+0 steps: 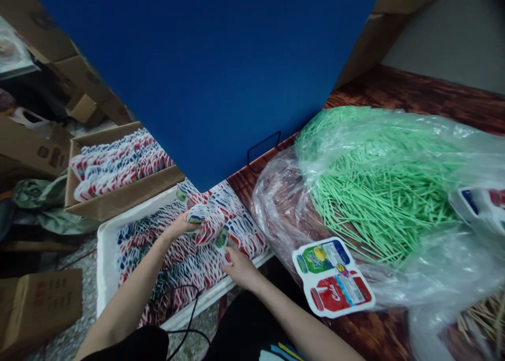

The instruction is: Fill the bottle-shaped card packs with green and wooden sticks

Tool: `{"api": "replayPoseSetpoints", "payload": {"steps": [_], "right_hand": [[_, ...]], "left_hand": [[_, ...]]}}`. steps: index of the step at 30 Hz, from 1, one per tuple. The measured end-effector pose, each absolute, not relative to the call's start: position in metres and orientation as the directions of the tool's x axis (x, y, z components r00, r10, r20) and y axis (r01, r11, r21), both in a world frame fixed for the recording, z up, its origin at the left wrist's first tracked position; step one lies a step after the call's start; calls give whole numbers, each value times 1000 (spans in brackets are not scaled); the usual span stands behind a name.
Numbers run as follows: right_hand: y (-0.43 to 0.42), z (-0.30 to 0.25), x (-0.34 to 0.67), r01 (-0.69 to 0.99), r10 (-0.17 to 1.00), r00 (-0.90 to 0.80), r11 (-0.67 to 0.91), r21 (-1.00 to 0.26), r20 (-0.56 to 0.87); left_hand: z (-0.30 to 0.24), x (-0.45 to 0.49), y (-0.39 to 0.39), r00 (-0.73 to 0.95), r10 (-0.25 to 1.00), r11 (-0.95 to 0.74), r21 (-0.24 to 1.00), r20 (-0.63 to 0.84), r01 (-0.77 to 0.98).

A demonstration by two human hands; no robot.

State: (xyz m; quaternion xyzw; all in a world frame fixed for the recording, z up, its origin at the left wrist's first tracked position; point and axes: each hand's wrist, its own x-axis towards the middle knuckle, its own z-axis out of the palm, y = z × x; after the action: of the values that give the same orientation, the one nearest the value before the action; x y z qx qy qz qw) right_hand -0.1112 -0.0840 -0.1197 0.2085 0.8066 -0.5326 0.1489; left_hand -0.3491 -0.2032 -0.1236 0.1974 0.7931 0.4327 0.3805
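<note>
Packets (210,223) held over the white tub (105,266), left hand (183,225) and right hand (240,267) both with fingers gripping them; I'd go light and square the edges up.

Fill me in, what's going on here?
A person's left hand holds a bunch of printed packets over a white tray filled with rows of similar ones; the right hand is beside the bunch. A cardboard box of more stands beyond the tray. On the table, green sticks lie in a clear bag.
</note>
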Motion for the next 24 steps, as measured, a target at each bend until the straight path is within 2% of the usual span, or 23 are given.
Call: {"api": "replayPoseSetpoints", "payload": {"steps": [10,15,22,24], "right_hand": [[-83,-120,-113,510,192,-860,386,-769,-473],[-82,-121,-112,483,200,-876,367,-795,-440],[-80,-121,-112,485,221,-874,355,-799,-432],[-79,-120,-112,481,219,-876,353,-802,-429]], "left_hand": [[-125,-347,-196,-578,715,550,827,-393,118],[-130,-338,-191,-637,693,578,789,-339,209],[-116,-306,-200,-788,571,719,605,-232,342],[-112,-296,-203,-825,544,752,525,-153,398]]}}
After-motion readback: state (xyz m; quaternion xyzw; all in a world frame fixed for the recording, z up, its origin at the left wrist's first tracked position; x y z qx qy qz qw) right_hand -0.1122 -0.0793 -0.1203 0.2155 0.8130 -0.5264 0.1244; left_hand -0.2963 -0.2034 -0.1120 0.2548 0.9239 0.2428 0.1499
